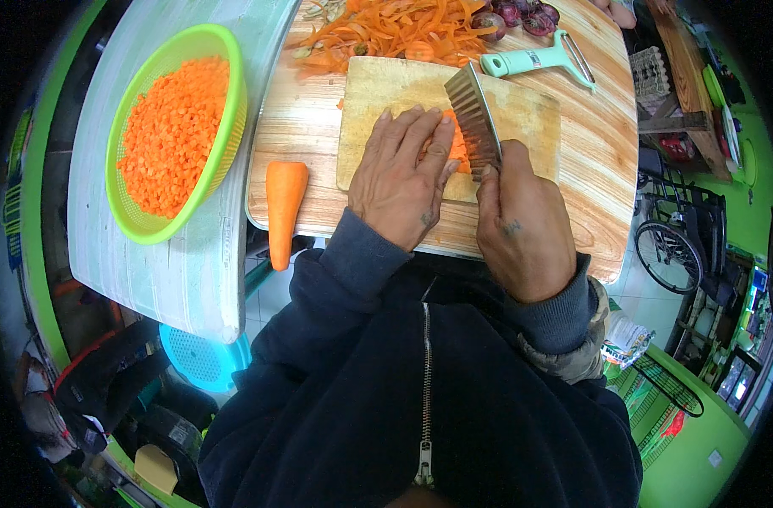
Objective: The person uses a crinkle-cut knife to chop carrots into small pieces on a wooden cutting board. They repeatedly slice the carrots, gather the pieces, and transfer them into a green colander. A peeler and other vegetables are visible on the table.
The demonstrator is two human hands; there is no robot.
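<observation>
My right hand (527,219) grips a crinkle cutter (476,120) with a ridged metal blade, its handle hidden in the fist. The blade stands tilted over the wooden cutting board (526,120), just right of some cut orange carrot (459,149). My left hand (404,171) lies palm down with its fingers over the carrot, holding it against the board. Most of that carrot is hidden under the fingers. A whole peeled carrot (286,203) lies left of the board, its thin end reaching past the table's near edge.
A green plastic colander (239,120) full of diced carrot (173,136) stands on the pale table at left. Behind the board lie carrot peelings (399,28) and several red onions (513,19). A mint-green peeler (538,60) touches the board's far right. A wheelchair (675,235) stands at right.
</observation>
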